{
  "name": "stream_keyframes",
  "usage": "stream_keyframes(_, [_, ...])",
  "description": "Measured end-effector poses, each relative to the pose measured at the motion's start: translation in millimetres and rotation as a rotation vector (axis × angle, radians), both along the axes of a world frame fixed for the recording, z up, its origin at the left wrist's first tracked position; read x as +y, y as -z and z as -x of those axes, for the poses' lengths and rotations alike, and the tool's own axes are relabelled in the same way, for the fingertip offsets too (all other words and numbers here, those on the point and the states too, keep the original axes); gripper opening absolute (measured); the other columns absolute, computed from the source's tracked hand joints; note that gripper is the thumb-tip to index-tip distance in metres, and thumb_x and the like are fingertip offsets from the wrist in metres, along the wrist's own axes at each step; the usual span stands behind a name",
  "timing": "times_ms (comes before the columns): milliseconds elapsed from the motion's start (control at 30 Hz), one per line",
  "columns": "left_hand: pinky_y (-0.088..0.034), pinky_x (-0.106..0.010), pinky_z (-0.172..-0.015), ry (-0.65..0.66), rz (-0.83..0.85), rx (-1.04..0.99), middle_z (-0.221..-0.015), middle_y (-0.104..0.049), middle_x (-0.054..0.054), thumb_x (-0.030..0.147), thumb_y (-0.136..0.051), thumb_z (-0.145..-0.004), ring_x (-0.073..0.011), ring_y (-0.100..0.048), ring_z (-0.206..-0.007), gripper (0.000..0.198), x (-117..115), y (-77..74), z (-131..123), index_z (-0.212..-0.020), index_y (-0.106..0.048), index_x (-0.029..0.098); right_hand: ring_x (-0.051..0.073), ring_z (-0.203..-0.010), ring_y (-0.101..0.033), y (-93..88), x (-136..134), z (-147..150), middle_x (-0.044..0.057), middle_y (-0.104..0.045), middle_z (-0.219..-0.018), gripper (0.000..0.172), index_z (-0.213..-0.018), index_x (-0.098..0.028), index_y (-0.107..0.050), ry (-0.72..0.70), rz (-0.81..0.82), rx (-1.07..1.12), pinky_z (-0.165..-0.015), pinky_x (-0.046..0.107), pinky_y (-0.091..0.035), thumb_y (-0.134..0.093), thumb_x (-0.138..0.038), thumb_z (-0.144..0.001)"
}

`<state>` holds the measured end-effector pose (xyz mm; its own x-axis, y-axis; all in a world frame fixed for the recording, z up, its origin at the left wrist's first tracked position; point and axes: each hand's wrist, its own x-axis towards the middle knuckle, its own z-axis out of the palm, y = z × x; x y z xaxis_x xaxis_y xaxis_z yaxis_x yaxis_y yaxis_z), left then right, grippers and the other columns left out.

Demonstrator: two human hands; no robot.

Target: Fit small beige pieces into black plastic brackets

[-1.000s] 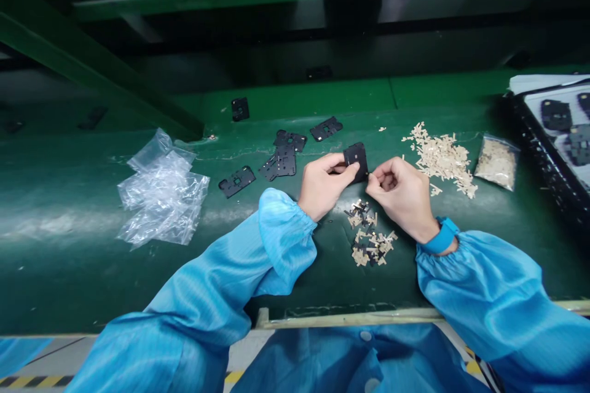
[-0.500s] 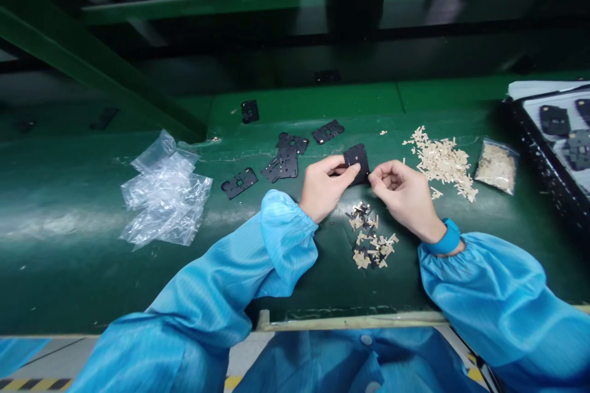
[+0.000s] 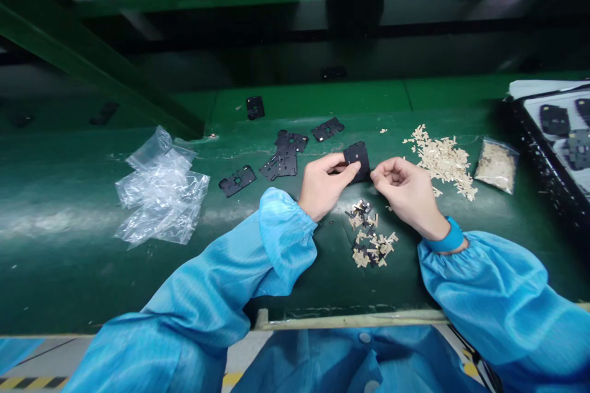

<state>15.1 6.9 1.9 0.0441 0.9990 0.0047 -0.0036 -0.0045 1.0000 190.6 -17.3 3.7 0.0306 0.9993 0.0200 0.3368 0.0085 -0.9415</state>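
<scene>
- Nearest is the blue gown (image 3: 359, 362) on the person's front, just past the near edge of the green workbench (image 3: 115, 282).
- The left hand (image 3: 325, 187) comes in from a blue sleeve (image 3: 286, 239). It is closed and pinches the left side of a small black plate (image 3: 357, 161).
- The right hand (image 3: 408, 199) has a blue wristband (image 3: 450, 237). Its fingertips (image 3: 378, 175) are pressed together at the plate's right side. They may hold a tiny piece, but it is too small to tell.
- The plate sits between the two hands, near the middle of the bench.
- This looks like a good hold: the left hand keeps the plate steady, so the right fingertips can do small, careful work at its edge.
- Just near of the hands lies a small heap of tan and black bits (image 3: 371, 236).
- To the right are loose tan strips (image 3: 442, 159), and past them is a small clear bag of tan strips (image 3: 496, 166).
- To the left is a crumpled pile of clear plastic bags (image 3: 161, 190).
- Farther off, more black plates (image 3: 281, 163) lie flat on the bench.
- At the far right, a black tray (image 3: 539, 159) holds more black plates (image 3: 555, 120).
</scene>
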Motion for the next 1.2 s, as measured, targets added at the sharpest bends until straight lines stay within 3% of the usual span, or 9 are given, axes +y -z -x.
stream_keyframes(667, [-0.054,-0.027,-0.072,0.035,-0.019,-0.007,-0.084,-0.077,-0.002,0.032,-0.078,-0.079,-0.0146,-0.067,-0.075,0.016,1,2.6,2,-0.085,-0.08,0.017,0.013,-0.058,-0.056,-2.8,3,1,0.001,-0.067,-0.067,0.008,-0.077,-0.019,-0.068,0.026,0.038,0.012,-0.054,0.026,-0.045,-0.074,-0.023,-0.074])
stream_keyframes(833, [-0.055,-0.027,-0.069,0.058,0.015,-0.03,-0.083,-0.077,-0.002,0.036,-0.081,-0.078,-0.0148,-0.067,-0.072,0.02,1,0.1,4,-0.086,-0.081,0.017,0.013,-0.058,-0.057,-5.2,5,-2,0.002,-0.067,-0.067,0.014,-0.077,-0.019,-0.068,0.005,0.081,0.071,-0.052,0.026,-0.046,-0.077,-0.029,-0.075])
stream_keyframes(1033, [-0.055,-0.027,-0.066,0.107,0.076,-0.116,-0.075,-0.074,-0.002,0.04,-0.085,-0.075,-0.0131,-0.064,-0.065,0.026,3,0.1,9,-0.084,-0.081,0.016,0.009,-0.05,-0.047,-18.2,5,-8,-0.002,-0.06,-0.062,0.022,-0.081,-0.018,-0.068,-0.116,0.202,0.182,-0.045,0.023,-0.038,-0.078,-0.037,-0.08])
stream_keyframes(1200, [-0.056,-0.026,-0.067,0.171,0.167,-0.263,-0.08,-0.076,-0.002,0.039,-0.089,-0.071,-0.0123,-0.066,-0.068,0.029,5,2.6,11,-0.089,-0.081,0.018,0.008,-0.047,-0.04,-22.5,2,-11,-0.006,-0.05,-0.056,0.021,-0.082,-0.019,-0.065,-0.195,0.314,0.333,-0.044,0.022,-0.034,-0.076,-0.036,-0.083])
